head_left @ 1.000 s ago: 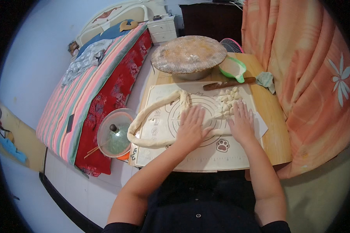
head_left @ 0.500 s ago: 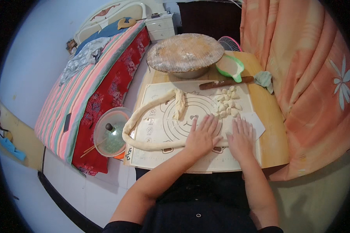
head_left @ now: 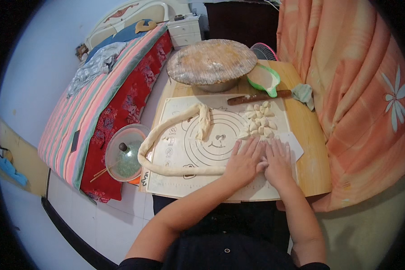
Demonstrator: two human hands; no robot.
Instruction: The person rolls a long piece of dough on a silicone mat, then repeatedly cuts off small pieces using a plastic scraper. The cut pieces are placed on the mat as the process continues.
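A long rope of dough [head_left: 184, 170] curves round the left side of a printed kneading mat [head_left: 202, 188], its far end folded back on itself. My left hand [head_left: 244, 164] lies flat over the right end of the rope, fingers stretched forward. Close beside it, my right hand [head_left: 278, 164] is flat too, the thumbs almost touching. Both palms hide the rope's end. Just beyond my fingertips sit several small cut dough pieces [head_left: 258, 118] in a loose heap. A white flat scraper [head_left: 295, 146] shows beside my right hand.
Behind the mat, a round slatted lid [head_left: 213, 62] covers a metal pot. A green bowl of flour [head_left: 264, 80], a wooden rolling pin [head_left: 258, 97] and a cloth [head_left: 303, 95] lie to its right. A glass-lidded pot [head_left: 127, 155] stands left of the wooden table [head_left: 317, 175].
My left hand has slid right along the dough rope, coming up close to my right hand. The rope's front stretch looks slightly thinner and longer.
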